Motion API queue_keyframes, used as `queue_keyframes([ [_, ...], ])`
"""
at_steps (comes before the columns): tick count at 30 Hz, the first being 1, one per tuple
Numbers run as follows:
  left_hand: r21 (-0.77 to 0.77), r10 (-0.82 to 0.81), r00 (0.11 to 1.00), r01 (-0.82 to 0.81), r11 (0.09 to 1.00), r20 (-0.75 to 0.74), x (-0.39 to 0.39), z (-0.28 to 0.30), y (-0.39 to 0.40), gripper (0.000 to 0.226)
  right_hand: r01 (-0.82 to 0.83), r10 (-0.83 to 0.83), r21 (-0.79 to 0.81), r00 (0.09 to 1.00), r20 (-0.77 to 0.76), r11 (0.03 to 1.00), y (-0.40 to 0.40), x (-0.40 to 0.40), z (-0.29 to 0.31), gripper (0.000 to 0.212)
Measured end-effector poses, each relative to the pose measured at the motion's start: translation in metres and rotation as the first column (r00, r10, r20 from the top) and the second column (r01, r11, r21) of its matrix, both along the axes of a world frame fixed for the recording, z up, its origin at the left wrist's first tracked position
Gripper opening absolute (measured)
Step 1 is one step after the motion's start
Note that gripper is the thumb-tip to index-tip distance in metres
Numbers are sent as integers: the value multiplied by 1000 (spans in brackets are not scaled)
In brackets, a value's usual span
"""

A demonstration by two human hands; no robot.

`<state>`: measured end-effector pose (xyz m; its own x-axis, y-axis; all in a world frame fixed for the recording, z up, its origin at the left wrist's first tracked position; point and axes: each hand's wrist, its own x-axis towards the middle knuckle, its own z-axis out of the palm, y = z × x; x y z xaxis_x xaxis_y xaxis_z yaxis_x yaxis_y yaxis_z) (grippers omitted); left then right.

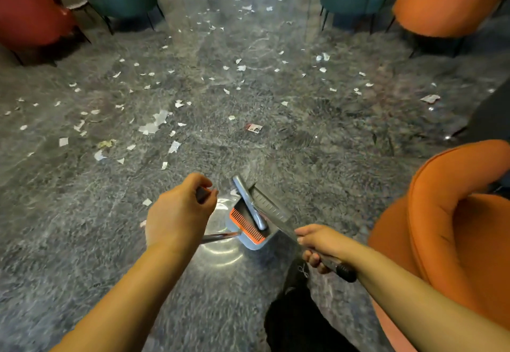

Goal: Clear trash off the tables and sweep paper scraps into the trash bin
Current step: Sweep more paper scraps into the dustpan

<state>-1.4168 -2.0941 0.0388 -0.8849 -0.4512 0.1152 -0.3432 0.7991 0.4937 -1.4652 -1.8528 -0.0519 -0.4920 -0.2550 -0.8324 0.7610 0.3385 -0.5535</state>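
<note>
Gripping handles: left hand (179, 211) dustpan (248, 227), right hand (317, 244) broom (278, 213).

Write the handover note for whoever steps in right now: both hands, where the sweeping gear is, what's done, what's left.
Left hand: grips the top of a shiny metal handle that runs down to the grey dustpan with the orange comb edge.
Right hand: grips the dark-gripped broom handle; the grey broom head rests in the dustpan.
Done: nothing visibly swept; the pan holds no scraps that I can see.
Left: white paper scraps scattered over the grey marble floor, between the chairs. No trash bin in view.
</note>
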Motion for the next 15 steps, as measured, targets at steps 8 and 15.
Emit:
queue_keyframes([
  [8,12,-72,997,72,997,16,-191,-8,17,16,24,-24,58,1000,0,998,24,-176,-10,22],
  [15,9,-141,990,142,990,-14,-329,5,43,17,105,-104,34,994,-16,994,53,-302,8,22],
])
